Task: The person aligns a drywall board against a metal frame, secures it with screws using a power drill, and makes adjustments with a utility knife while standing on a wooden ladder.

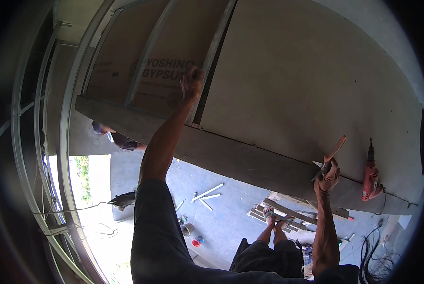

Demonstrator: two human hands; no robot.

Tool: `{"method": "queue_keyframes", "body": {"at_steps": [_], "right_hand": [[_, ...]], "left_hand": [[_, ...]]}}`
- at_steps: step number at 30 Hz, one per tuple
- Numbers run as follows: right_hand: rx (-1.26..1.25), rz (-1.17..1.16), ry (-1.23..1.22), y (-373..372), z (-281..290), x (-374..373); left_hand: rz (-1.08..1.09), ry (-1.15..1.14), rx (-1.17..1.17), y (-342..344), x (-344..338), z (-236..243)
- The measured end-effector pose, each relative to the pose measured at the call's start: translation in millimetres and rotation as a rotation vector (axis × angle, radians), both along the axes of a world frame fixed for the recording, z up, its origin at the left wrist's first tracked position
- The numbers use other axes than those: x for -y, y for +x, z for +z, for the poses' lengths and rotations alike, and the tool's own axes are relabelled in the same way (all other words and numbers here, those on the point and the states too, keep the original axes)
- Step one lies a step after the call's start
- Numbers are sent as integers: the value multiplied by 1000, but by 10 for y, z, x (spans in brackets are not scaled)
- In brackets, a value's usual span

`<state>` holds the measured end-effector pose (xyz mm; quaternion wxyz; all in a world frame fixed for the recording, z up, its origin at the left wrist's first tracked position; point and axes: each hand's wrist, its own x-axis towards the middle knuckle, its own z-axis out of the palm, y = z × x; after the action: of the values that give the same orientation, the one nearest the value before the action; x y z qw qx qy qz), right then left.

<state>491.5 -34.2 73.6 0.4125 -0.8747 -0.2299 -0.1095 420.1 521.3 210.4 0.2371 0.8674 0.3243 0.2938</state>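
Note:
My left hand (191,83) is raised with its fingers curled closed, in front of the brown paper-faced gypsum board (167,38) and beside a metal stud (215,45). Whatever is in those fingers is hidden. At the right, my right hand (326,180) is closed on a hand tool with an orange-brown handle (336,147) and a pointed metal head. The handle sticks out above the fist, and the tool's exact kind is unclear. That hand is nearest the lower edge of a large plain grey panel (287,90). A red power drill (370,180) rests right of it, bit pointing up.
A grey ledge (231,149) runs beneath the panels. Metal framing (70,142) with hanging wires rises at left. Another person (122,140) is partly hidden behind the ledge. Below lie wooden planks (287,210) under my sandalled feet, white strips (207,192) and a red bucket (197,241).

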Motion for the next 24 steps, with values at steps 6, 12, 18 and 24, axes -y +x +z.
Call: {"method": "queue_keyframes", "body": {"at_steps": [6, 12, 18, 24], "right_hand": [[-25, -15, -23, -4, -49, 33], [-16, -20, -19, -23, -99, 28], [-14, -16, -15, 0, -121, 63], [-14, 3, -3, 5, -75, 40]], "left_hand": [[71, -34, -33, -11, 46, 14], [113, -31, -16, -4, 82, -50], [173, -60, -66, 51, 248, -11], [124, -26, -227, 23, 266, 118]]}}
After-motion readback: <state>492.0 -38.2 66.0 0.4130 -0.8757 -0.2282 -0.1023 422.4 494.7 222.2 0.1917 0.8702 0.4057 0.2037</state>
